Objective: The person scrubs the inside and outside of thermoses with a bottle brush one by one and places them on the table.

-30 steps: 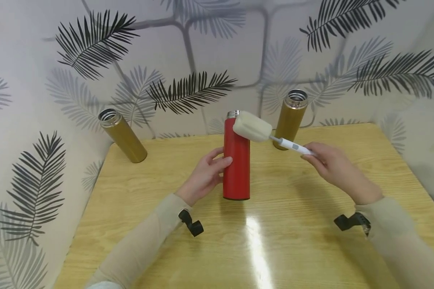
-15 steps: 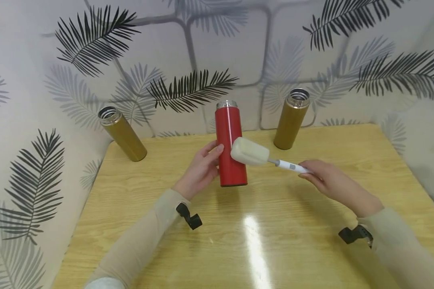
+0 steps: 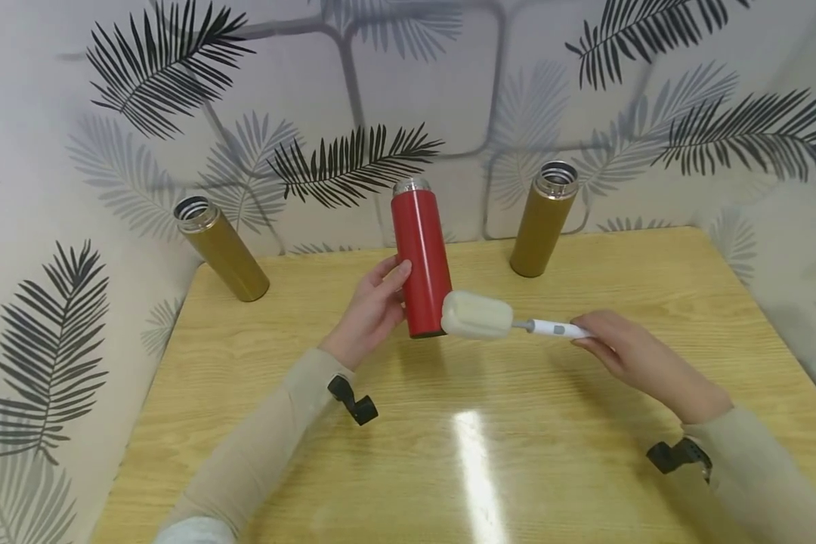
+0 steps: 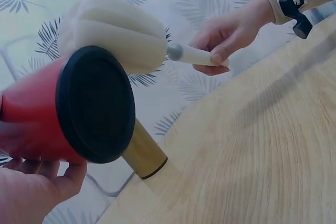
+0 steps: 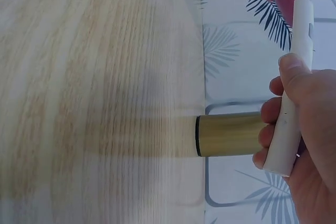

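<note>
A red thermos bottle (image 3: 421,257) with a bare steel neck is held above the table, tilted slightly, its top leaning left. My left hand (image 3: 374,310) grips it from the left side, the thumb across its front. In the left wrist view its black base (image 4: 97,103) faces the camera. My right hand (image 3: 625,344) holds a bottle brush by its white handle (image 3: 557,329). The brush's cream sponge head (image 3: 477,315) lies at the bottle's lower right side; whether they touch I cannot tell. The right wrist view shows fingers curled round the handle (image 5: 287,129).
Two gold thermos bottles without lids stand at the back of the wooden table (image 3: 353,453): one at the left (image 3: 224,249), another at the right (image 3: 545,219). Behind the table rises a wall (image 3: 421,91) with a leaf pattern.
The brush head has moved down along the red thermos bottle, from near its neck to its base. The bottle has shifted up and left and now tilts left. Both hands keep their holds.
</note>
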{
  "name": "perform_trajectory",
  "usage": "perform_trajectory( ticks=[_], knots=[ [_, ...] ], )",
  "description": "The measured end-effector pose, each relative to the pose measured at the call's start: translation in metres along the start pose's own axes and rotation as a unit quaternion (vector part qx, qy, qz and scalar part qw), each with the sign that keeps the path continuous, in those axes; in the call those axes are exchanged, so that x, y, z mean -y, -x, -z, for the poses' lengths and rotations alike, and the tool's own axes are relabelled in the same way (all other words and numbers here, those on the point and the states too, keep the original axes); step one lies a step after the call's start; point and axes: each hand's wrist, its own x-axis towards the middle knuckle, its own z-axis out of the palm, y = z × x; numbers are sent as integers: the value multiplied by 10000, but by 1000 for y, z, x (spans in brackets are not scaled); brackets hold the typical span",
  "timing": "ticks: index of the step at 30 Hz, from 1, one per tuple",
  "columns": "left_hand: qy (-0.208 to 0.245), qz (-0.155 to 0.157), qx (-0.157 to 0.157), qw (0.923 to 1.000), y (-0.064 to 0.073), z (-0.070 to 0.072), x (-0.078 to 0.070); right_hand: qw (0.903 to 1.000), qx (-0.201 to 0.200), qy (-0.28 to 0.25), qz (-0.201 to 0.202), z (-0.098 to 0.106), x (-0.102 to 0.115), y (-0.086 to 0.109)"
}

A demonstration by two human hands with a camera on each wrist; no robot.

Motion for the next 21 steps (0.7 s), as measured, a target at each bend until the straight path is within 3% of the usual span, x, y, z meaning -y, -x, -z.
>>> perform_trajectory(
  ticks=[6,18,21],
  knots=[
    [-70,-65,170,9998,3,0,3,9999,-151,12,-81,-1,-3,-6],
    [-22,-94,830,9965,5,2,8,9992,-229,-42,-325,4,-7,-17],
    [-216,-105,907,9956,6,2,10,9990,-215,-19,-398,5,-7,-18]
  ],
)
